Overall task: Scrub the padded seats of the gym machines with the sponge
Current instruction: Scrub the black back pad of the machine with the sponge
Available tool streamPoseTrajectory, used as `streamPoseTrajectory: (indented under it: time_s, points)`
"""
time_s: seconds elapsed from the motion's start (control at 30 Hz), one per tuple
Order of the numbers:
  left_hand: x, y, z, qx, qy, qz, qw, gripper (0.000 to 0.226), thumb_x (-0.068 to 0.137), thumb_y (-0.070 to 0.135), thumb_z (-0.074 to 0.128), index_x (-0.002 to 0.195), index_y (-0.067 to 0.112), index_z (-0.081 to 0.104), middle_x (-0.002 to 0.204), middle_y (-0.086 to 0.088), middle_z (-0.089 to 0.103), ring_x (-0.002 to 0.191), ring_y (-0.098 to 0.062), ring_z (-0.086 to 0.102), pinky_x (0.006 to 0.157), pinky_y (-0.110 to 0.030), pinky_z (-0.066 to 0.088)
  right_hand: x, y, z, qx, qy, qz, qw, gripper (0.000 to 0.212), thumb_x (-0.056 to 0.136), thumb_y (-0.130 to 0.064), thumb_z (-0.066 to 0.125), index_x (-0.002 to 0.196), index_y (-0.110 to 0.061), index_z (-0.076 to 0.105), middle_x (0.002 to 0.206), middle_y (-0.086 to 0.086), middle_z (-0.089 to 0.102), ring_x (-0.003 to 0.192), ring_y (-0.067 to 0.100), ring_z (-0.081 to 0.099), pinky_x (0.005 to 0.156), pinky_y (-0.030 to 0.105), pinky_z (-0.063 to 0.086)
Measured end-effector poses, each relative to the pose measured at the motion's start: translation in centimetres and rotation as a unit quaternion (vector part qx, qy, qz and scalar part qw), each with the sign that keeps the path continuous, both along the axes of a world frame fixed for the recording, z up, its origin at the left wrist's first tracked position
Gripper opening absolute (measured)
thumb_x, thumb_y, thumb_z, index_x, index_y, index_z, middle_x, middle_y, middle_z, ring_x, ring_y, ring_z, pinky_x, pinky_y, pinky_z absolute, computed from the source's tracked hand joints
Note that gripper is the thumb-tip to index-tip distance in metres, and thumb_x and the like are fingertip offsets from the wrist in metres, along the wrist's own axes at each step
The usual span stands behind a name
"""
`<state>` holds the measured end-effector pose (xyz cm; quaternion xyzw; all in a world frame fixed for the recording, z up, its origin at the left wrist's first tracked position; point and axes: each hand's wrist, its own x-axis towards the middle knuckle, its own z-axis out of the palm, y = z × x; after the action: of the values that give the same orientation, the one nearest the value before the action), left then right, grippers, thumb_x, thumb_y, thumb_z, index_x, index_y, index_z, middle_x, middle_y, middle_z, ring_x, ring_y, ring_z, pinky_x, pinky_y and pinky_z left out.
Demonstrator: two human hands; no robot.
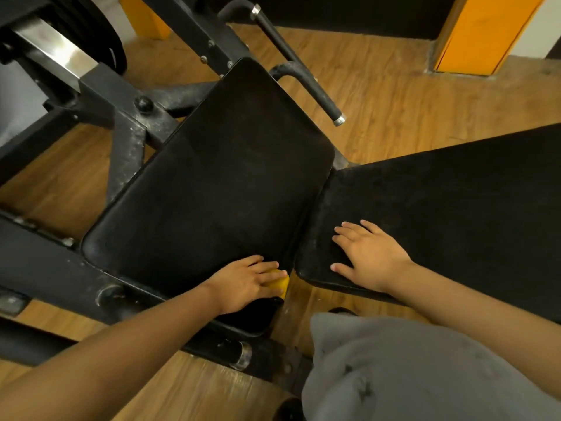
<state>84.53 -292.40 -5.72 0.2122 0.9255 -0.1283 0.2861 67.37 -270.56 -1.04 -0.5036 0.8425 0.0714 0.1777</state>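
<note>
- Left hand [246,281]: fingers extended over the yellow sponge [282,284], pressing it down; only the sponge's right edge shows
- Sponge sits at the lower right corner of the black seat surface [212,192], mid-frame, beside the gap to the second padded surface [455,223]
- Right hand [368,256]: flat, fingers spread, palm down on the second padded surface, holding nothing
- Black steel frame [127,141], dusty and scuffed, left of frame
- Room: wood-pattern floor [379,95]; orange pillar [485,31] upper right

Dim warm light, wide-angle edge warping.
</note>
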Motion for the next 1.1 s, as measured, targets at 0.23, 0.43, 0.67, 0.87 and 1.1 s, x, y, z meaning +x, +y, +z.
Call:
streamPoseTrajectory:
  time_s: [0.23,0.43,0.67,0.87,1.1]
  points:
    - [0.0,0.5,-1.7,-0.002,0.023,-0.014,1.0,0.06,0.101,0.018,0.041,0.154,0.03,0.014,0.163,0.002,-0.006,0.15,-0.024,-0.007,0.119,-0.044,-0.002,0.3,-0.3,0.1,-0.005,0.0,-0.004,1.0,0.064,0.098,-0.054,0.035,0.15,-0.017,0.027,0.159,0.002,0.02,0.148,0.016,0.01,0.119,0.037,0.004]
    - [1.3,1.4,-3.3,0.047,0.005,-0.079,0.996,0.043,0.097,0.02,0.049,0.14,0.03,0.047,0.161,0.003,0.021,0.148,-0.023,0.016,0.115,-0.042,0.021,0.4,-0.3,0.1,-0.01,0.004,-0.002,1.0,0.065,0.097,-0.054,0.036,0.149,-0.017,0.029,0.159,0.002,0.022,0.148,0.017,0.012,0.12,0.039,0.007]
    - [-2.2,-0.4,-1.4,0.034,0.041,-0.039,0.998,0.051,0.1,0.016,0.044,0.149,0.031,0.035,0.162,0.006,0.014,0.149,-0.021,0.012,0.116,-0.039,0.018,0.3,-0.4,0.1,-0.013,0.003,0.001,1.0,0.064,0.097,-0.053,0.037,0.149,-0.015,0.03,0.158,0.003,0.023,0.148,0.018,0.012,0.12,0.039,0.008]
    - [-1.6,-0.1,-1.1,0.065,0.039,-0.021,0.997,0.048,0.101,0.021,0.043,0.147,0.034,0.036,0.161,0.006,0.017,0.148,-0.023,0.016,0.114,-0.04,0.022,0.5,-0.3,0.2,-0.01,0.004,-0.002,1.0,0.064,0.098,-0.053,0.037,0.149,-0.016,0.029,0.159,0.003,0.022,0.148,0.018,0.012,0.12,0.039,0.008]
    - [2.2,0.3,-1.9,0.07,-0.032,-0.111,0.991,0.05,0.095,0.018,0.053,0.142,0.034,0.044,0.159,0.006,0.024,0.147,-0.022,0.019,0.114,-0.039,0.025,0.5,-0.9,0.1,-0.006,0.003,-0.001,1.0,0.064,0.098,-0.052,0.036,0.149,-0.014,0.028,0.158,0.004,0.022,0.148,0.019,0.012,0.121,0.04,0.009]
